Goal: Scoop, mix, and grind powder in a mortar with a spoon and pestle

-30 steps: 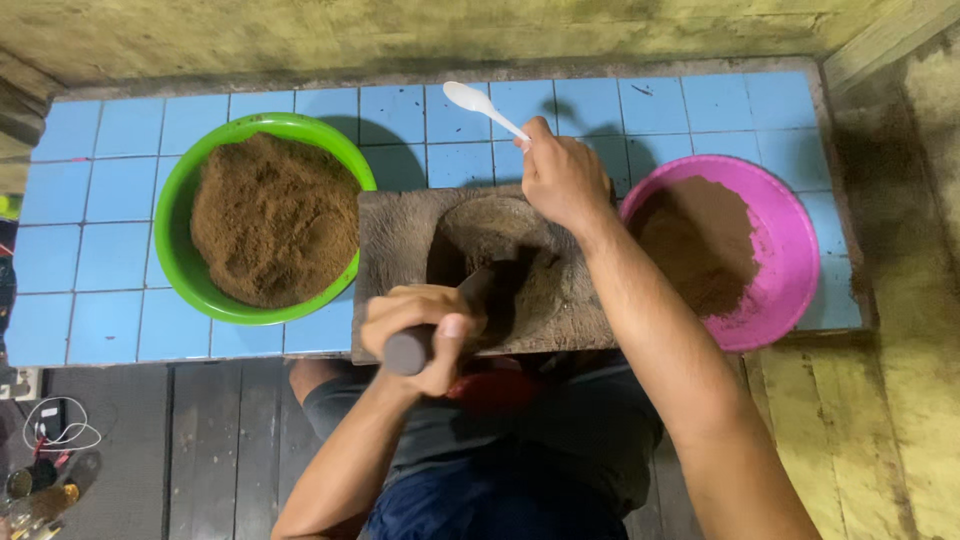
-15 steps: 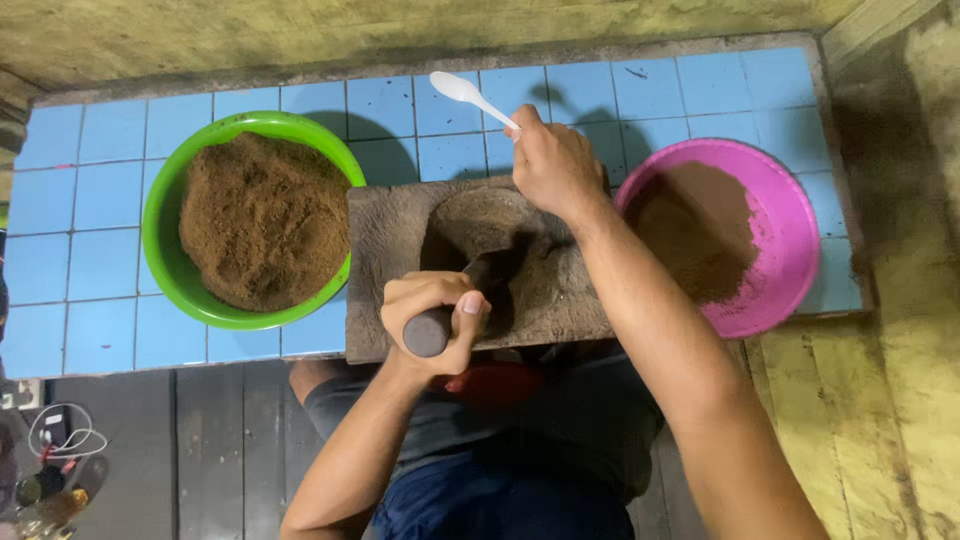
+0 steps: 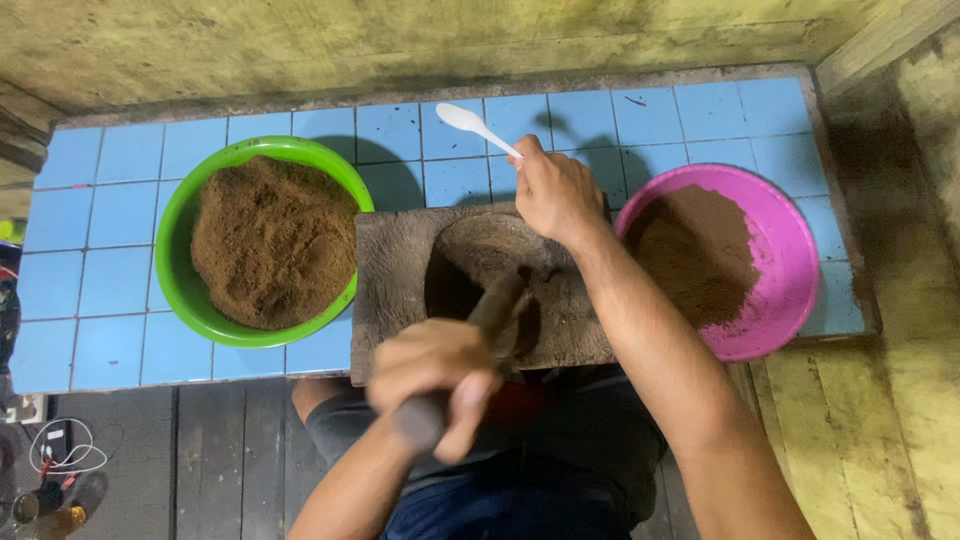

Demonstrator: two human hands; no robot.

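Left hand (image 3: 432, 372) fisted around dark pestle (image 3: 480, 330), blurred, its tip down in wooden mortar block (image 3: 400, 270) at the tiled counter's front edge. Right hand (image 3: 556, 190) closed on white spoon (image 3: 475, 125), resting at the mortar's far rim. Green bowl (image 3: 175, 225), left side, heaped with brown powder; pink bowl (image 3: 800, 260), right side, part filled; likely midway through the batch

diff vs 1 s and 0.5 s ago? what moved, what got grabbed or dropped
The left hand has drawn back toward the body and is motion-blurred, its grip on the dark pestle unchanged, the tip still in the hollow of the wooden mortar block. Nothing was taken up or let go. The right hand still holds the white spoon at the block's far edge. The green bowl and pink bowl stayed put.
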